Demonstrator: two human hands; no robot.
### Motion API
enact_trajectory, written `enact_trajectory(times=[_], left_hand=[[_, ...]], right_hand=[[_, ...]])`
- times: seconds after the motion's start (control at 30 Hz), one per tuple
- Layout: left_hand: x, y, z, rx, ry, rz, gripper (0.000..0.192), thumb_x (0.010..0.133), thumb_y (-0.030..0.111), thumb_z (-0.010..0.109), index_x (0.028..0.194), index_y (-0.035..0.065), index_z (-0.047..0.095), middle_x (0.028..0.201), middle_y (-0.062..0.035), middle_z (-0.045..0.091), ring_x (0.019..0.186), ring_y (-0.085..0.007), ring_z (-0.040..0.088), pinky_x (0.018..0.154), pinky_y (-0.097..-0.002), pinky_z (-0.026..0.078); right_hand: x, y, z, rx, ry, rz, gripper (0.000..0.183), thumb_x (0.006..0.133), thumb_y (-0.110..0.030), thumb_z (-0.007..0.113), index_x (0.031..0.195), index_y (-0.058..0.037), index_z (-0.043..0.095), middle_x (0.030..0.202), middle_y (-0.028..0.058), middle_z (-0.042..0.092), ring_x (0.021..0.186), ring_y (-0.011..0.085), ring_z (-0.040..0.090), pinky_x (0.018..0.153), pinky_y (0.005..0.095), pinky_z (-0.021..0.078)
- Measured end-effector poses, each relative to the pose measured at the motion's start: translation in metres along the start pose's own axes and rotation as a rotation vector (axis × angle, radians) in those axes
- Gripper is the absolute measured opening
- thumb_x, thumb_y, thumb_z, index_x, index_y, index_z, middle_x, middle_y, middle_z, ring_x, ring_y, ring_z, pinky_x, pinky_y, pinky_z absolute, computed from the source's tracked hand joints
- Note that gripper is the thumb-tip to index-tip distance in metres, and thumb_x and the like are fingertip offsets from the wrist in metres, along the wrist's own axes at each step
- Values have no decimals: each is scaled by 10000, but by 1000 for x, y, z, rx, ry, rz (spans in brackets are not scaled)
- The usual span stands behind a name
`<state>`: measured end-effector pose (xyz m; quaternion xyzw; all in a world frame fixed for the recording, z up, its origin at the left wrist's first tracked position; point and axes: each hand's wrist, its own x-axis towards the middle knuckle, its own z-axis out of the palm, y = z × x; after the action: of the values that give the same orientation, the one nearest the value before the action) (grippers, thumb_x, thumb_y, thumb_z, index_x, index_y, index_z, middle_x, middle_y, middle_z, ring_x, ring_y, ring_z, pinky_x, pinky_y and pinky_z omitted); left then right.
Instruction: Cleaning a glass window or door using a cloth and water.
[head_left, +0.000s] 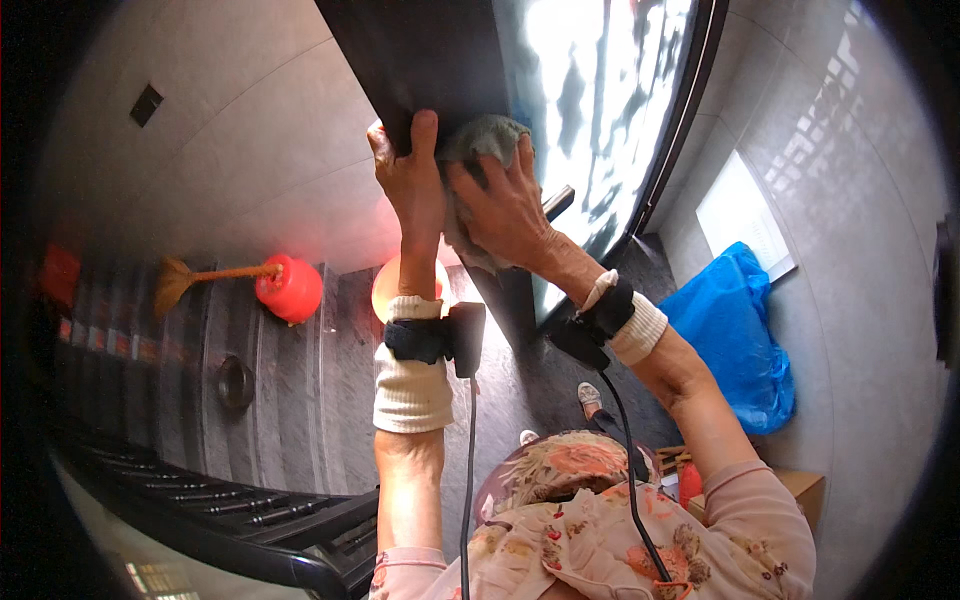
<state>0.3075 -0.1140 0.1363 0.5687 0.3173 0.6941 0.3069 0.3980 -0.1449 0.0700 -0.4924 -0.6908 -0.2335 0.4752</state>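
A dark-framed door (427, 52) with a bright glass panel (600, 112) stands open in front of me. My left hand (411, 184) grips the door's free edge, with the thumb along the dark frame. In my right hand (502, 206) is a bunched grey-green cloth (491, 139), pressed against the frame just beside the left hand. The door handle (559, 202) juts out beyond the right hand. Part of the cloth hangs below my fingers, and the palm side is hidden.
Stone stairs (292, 420) with a black railing (247, 551) lie to the left. A broom (176, 281), a red plastic container (292, 292) and a pale orange bucket (386, 292) are there. To the right are a blue plastic bag (727, 337), a white panel (739, 210) and a cardboard box (806, 491).
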Motion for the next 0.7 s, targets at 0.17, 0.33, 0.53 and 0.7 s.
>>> enact_trajectory(times=[0.17,0.33,0.53,0.7], left_hand=[[6,-17,-1,34,-34,27,439,839,354,629,1062,3,490,989,-100,586,875,-201,515,813,-318,415],[9,-22,0,154,9,46,815,795,489,631,1232,-151,381,1185,-222,516,1082,-286,480,958,-334,350],[2,-16,5,260,16,44,864,795,518,609,1253,-168,351,1286,-256,432,1163,-329,426,1018,-354,297],[9,-28,1,124,-61,200,699,823,435,612,1218,-111,424,1263,-220,462,1141,-320,443,1006,-357,310]], right_hand=[[17,3,0,230,140,300,587,730,-191,615,1271,-91,412,1119,268,418,1078,469,385,945,578,308],[-30,-2,16,44,-26,322,626,721,-202,608,1231,80,377,1155,305,403,1090,480,396,986,556,270],[-75,10,13,-10,-113,250,558,652,-46,579,1176,84,435,1045,271,471,1018,447,436,940,517,322],[-93,55,0,97,-54,158,493,641,-71,595,1114,41,516,1076,182,512,1047,355,463,953,449,373]])
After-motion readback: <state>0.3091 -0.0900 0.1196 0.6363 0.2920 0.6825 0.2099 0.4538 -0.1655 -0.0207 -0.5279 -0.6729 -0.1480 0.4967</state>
